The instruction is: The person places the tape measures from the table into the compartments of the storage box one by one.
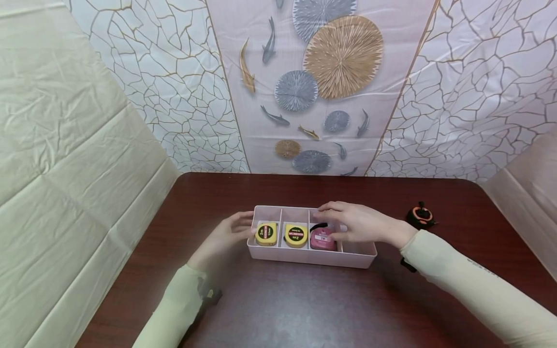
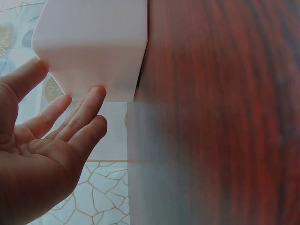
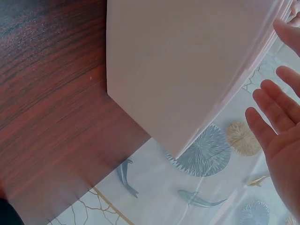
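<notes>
A pale pink box (image 1: pixel 311 257) with a row of compartments sits on the table. Yellow tape measures lie in its two leftmost compartments, one at the left end (image 1: pixel 266 234) and another beside it (image 1: pixel 296 235). The third compartment holds a pink tape measure (image 1: pixel 322 239) with a black strap. My left hand (image 1: pixel 222 239) is at the box's left end, its relaxed fingertips touching the end wall in the left wrist view. Over the right half of the box is my right hand (image 1: pixel 359 223), fingers extended, thumb close by the pink tape measure. It partly hides the rightmost compartment.
On the dark red wooden table (image 1: pixel 278 304), a black and orange tape measure (image 1: pixel 420 216) lies right of the box, beyond my right forearm. Patterned cloth (image 1: pixel 304 96) hangs behind the table's far edge, and pale cloth (image 1: pixel 78 169) covers the left side.
</notes>
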